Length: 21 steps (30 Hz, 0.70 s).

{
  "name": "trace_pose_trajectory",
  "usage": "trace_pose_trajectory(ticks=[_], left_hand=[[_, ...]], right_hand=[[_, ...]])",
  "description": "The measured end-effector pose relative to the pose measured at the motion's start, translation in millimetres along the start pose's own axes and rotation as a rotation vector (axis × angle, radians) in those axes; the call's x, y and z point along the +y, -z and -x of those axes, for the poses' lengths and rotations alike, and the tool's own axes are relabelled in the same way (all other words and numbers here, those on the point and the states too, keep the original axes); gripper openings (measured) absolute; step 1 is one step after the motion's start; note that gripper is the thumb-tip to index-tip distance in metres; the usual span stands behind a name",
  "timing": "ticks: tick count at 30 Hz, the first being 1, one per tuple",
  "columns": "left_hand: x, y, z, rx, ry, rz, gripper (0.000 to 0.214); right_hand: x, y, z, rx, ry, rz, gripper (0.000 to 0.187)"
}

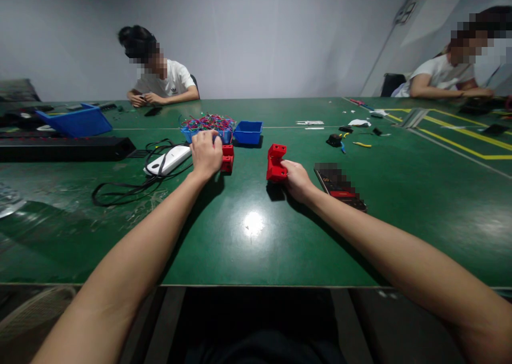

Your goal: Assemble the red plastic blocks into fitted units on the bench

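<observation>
my right hand [297,179] grasps one red block [276,166], a positioning step, i judge, whose next move calls for a steady pinch, while my left hand [206,153] sits against another red block [228,159], though i cannot tell if it grips, with coloured wires [210,121] just beyond.

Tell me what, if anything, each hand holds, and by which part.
Right hand: a red block, by its right side. Left hand: cannot be told.

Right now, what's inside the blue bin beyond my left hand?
A heap of thin multicoloured wires rises above the rim of the blue bin. Whatever lies beneath is covered; your left hand hides part of its front.
</observation>
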<state>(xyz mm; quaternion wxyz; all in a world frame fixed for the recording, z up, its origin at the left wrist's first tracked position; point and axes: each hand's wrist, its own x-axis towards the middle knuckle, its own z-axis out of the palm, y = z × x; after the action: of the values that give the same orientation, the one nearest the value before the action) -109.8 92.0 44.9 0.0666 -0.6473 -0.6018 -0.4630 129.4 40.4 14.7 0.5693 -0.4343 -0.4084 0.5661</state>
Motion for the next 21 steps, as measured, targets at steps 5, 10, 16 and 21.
trace_pose_trajectory(ticks=[5,10,16,21], left_hand=[[-64.1,1.7,-17.4,-0.095,0.034,0.292,0.044],[-97.0,-4.9,-20.8,-0.206,0.255,0.537,0.065],[-90.1,-3.0,-14.9,-0.296,0.269,0.514,0.071],[-84.6,1.9,-9.5,-0.238,0.24,0.323,0.062]], right_hand=[[-3.3,-3.0,3.5,0.009,-0.009,-0.018,0.013],[-5.0,-3.2,4.4,-0.016,-0.019,-0.025,0.012],[-2.7,-1.9,3.2,-0.039,-0.006,-0.006,0.014],[-1.8,-1.8,3.4,-0.046,-0.006,-0.007,0.012]])
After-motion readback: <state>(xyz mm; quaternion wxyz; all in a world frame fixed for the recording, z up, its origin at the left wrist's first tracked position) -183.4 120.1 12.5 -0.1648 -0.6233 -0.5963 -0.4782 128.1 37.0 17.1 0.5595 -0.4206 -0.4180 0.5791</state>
